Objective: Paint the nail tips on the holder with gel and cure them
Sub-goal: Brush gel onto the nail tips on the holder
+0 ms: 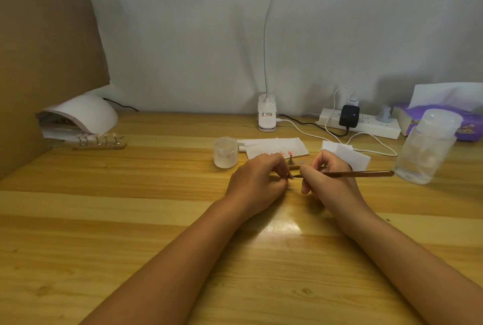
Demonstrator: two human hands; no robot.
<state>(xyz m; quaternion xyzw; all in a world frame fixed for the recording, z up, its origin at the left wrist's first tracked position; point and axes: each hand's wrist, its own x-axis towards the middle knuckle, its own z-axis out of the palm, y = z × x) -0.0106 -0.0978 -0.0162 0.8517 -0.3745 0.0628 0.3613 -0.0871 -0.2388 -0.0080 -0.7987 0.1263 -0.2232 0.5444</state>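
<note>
My left hand (257,179) pinches a small nail tip on its stand (288,176) just above the table. My right hand (328,178) grips a brown brush (366,174) whose tip touches that nail tip. Behind my hands lies a wooden holder strip (295,167) with one pink nail tip (290,153) still standing on it; much of it is hidden by my hands. A second holder (100,145) with several clear nail tips sits at the far left, in front of the white curing lamp (83,115). A small frosted gel jar (225,152) stands left of my hands.
White paper wipes (274,145) lie behind the holder. A clear plastic bottle (426,145) stands at the right, beside a purple tissue pack (444,120). A power strip (366,123) with cables and the desk lamp base (266,115) line the back wall. A brown board (39,50) rises at left.
</note>
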